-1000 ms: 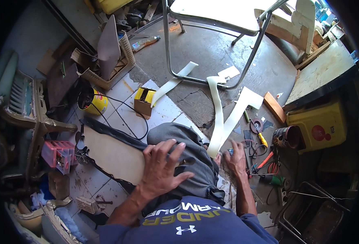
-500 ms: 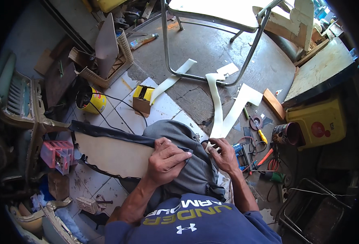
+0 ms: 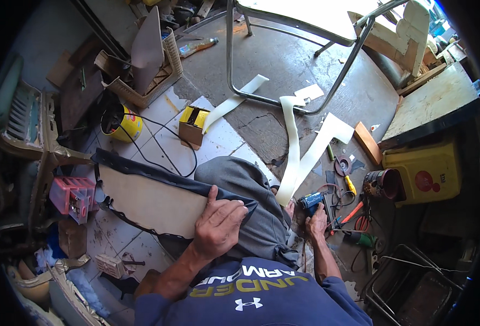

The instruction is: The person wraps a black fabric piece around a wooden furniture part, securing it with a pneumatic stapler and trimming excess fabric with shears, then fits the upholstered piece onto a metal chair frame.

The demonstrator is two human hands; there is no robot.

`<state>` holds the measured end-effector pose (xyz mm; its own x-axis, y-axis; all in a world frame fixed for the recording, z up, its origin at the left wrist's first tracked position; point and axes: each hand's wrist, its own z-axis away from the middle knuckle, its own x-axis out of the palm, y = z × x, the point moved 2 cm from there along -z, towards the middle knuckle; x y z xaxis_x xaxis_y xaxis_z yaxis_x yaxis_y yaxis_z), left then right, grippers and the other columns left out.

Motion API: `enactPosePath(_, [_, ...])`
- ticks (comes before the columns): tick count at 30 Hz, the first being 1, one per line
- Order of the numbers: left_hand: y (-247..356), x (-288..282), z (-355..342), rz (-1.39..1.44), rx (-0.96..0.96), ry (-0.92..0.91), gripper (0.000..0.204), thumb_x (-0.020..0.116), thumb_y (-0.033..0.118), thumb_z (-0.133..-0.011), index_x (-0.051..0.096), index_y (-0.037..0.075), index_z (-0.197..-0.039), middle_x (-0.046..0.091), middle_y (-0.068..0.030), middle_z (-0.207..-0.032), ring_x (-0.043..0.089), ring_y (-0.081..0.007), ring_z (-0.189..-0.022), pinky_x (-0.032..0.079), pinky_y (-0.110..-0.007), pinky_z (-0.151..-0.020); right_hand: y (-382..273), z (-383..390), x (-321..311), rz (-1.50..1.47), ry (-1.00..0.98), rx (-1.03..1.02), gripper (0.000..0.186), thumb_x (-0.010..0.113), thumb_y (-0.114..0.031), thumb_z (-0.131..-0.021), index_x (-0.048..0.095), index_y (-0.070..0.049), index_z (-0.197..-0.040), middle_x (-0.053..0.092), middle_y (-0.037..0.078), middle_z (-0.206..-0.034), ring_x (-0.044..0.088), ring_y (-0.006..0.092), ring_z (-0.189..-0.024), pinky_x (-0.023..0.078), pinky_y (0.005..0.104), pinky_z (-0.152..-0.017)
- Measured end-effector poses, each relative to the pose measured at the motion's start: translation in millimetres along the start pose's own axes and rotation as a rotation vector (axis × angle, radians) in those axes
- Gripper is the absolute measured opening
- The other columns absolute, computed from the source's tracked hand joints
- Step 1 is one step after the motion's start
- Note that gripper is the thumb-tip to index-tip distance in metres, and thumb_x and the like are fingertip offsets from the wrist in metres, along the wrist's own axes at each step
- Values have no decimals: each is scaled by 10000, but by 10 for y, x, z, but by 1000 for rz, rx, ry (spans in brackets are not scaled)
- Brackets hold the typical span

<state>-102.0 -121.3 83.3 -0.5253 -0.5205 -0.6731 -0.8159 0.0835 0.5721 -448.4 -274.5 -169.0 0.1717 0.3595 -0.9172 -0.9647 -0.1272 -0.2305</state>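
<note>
Across my lap lies a long beige panel (image 3: 152,202) with dark fabric (image 3: 142,170) folded over its edges. My left hand (image 3: 218,224) is closed on the panel's right end, pinching the folded fabric, with the index finger stretched along the far edge. To the right, near the floor, my right hand (image 3: 317,221) has its fingers round the grip of a blue staple gun (image 3: 309,202); part of the grip is hidden by the hand. Long strips of white foam (image 3: 292,152) lie on the floor just beyond the staple gun.
A metal-framed chair (image 3: 230,54) stands ahead. On the left are a yellow can (image 3: 128,126), a small yellow box (image 3: 192,122) and a pink plastic organizer (image 3: 73,194). Pliers (image 3: 353,210), a green power tool (image 3: 362,238) and a brown can (image 3: 380,182) lie on the right.
My right hand has left the near end of the white foam strip and moved right and down onto the staple gun. My left hand stays on the panel, its index finger now straighter.
</note>
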Motion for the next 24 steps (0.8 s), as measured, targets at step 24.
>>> enactPosePath(24, [-39,-103,-87,58,6,-6,186,766,-26,-751,681,22,-909,584,-96,-1005,578,-285,-1001,485,-526,-1089,-2080,439,-2410,-344,-211,-1201,569,800,-166,-586,710,6,-1121,709,139,-864,693,315,-759,556,368,-673])
